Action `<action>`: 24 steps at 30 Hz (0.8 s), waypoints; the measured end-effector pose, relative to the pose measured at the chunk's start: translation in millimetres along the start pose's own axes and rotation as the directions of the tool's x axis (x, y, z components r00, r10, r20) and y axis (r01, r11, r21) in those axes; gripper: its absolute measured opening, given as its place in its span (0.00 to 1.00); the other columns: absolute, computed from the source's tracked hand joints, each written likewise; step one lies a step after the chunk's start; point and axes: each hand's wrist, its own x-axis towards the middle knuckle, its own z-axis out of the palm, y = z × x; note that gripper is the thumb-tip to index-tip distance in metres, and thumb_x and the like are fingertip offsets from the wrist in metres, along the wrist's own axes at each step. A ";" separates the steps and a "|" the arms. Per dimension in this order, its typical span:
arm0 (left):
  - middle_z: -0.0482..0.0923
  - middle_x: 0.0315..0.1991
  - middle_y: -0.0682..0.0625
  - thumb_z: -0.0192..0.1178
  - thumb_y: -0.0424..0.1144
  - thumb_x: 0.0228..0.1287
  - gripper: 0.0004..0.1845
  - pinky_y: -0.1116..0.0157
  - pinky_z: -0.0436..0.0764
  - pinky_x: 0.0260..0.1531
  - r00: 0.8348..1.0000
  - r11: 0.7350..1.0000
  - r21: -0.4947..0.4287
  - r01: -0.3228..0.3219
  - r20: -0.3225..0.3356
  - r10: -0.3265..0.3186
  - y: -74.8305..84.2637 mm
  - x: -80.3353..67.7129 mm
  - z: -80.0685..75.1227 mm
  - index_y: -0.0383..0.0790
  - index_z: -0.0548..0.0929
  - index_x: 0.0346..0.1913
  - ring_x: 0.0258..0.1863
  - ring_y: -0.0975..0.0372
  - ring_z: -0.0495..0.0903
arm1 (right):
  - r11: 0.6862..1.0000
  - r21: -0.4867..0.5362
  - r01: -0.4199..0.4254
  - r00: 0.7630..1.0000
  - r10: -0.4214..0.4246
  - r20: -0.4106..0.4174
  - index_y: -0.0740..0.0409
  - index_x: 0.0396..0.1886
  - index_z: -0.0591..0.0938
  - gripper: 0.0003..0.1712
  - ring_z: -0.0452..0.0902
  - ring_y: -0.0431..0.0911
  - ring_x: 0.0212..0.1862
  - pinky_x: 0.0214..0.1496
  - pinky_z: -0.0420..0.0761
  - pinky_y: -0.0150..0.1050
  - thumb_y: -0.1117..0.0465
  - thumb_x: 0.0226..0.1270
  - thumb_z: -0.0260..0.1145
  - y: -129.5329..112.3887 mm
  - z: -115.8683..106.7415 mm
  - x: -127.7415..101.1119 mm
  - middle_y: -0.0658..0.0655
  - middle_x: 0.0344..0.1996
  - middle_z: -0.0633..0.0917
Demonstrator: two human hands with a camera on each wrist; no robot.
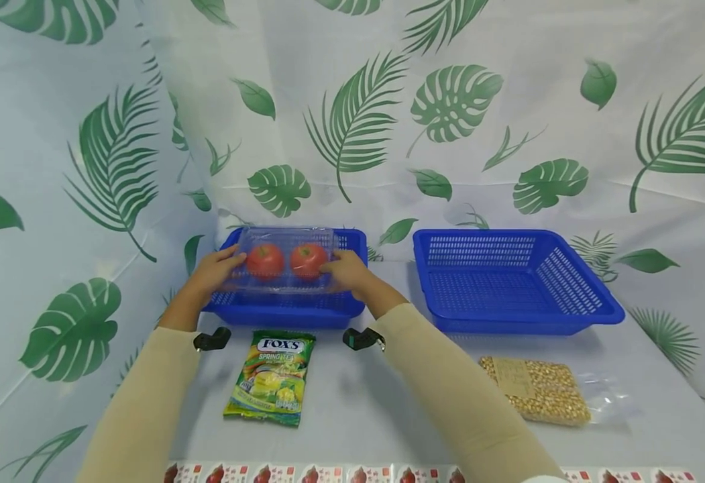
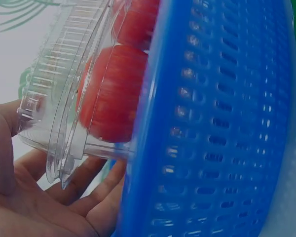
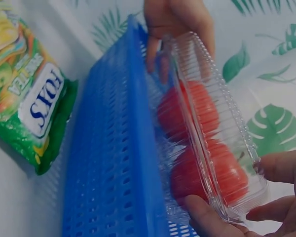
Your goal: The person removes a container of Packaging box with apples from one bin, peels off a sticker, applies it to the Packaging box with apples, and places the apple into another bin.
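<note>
Two red apples (image 1: 265,261) sit side by side inside a clear plastic clamshell box (image 1: 286,236) over the left blue basket (image 1: 286,316). My left hand (image 1: 212,272) grips the box's left end. At the opposite end, my right hand (image 1: 351,272) holds on with thumb and fingers. The left wrist view shows the left thumb on the lid side and fingers spread under the box. In the right wrist view, the box's lower part is partly behind the basket rim (image 3: 138,123).
A green FOX'S candy bag (image 1: 274,379) lies in front of the left basket. Another blue basket (image 1: 518,325) stands on the right, with a clear bag of corn kernels (image 1: 548,392) before it. Leaf-print cloth (image 1: 352,134) hangs behind and at the left.
</note>
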 end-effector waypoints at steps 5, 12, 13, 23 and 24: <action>0.55 0.73 0.38 0.50 0.54 0.74 0.36 0.46 0.71 0.58 1.000 0.999 -0.046 0.000 -0.007 -0.001 6.1 -9.3 3.3 0.50 0.49 0.78 0.68 0.43 0.63 | 0.996 0.087 -0.009 0.999 0.006 0.032 0.63 0.75 0.56 0.38 0.70 0.61 0.62 0.43 0.84 0.45 0.64 0.71 0.62 -5.6 -8.4 -12.1 0.65 0.65 0.71; 0.53 0.74 0.38 0.47 0.54 0.75 0.35 0.47 0.73 0.57 0.996 1.000 0.011 -0.014 -0.089 0.015 23.1 -26.7 13.6 0.51 0.49 0.78 0.67 0.43 0.63 | 0.991 0.131 0.003 0.999 -0.010 0.047 0.65 0.75 0.52 0.42 0.71 0.60 0.60 0.43 0.84 0.46 0.63 0.70 0.63 -16.2 -18.2 -32.4 0.67 0.62 0.71; 0.54 0.73 0.37 0.47 0.54 0.75 0.35 0.47 0.73 0.56 0.994 0.999 0.031 -0.012 -0.108 0.016 26.3 -29.5 15.6 0.50 0.49 0.78 0.67 0.43 0.64 | 0.991 0.135 0.002 0.999 -0.009 0.051 0.66 0.76 0.51 0.42 0.71 0.60 0.60 0.43 0.84 0.45 0.63 0.70 0.63 -17.0 -19.6 -34.6 0.67 0.62 0.71; 0.62 0.69 0.34 0.49 0.56 0.73 0.39 0.49 0.77 0.53 0.982 0.995 0.102 -0.022 -0.187 0.041 50.6 -57.7 26.9 0.33 0.53 0.75 0.62 0.43 0.71 | 0.990 0.137 0.024 0.998 -0.032 0.061 0.67 0.75 0.52 0.42 0.72 0.58 0.61 0.46 0.83 0.44 0.61 0.70 0.63 -21.8 -34.8 -56.9 0.65 0.68 0.66; 0.63 0.69 0.34 0.49 0.56 0.73 0.39 0.49 0.77 0.53 0.981 0.994 0.105 -0.026 -0.188 0.046 51.5 -60.1 27.8 0.34 0.54 0.75 0.62 0.43 0.71 | 0.991 0.135 0.026 0.998 -0.034 0.060 0.67 0.75 0.52 0.43 0.72 0.57 0.61 0.46 0.83 0.44 0.61 0.70 0.64 -22.6 -35.5 -59.8 0.64 0.67 0.66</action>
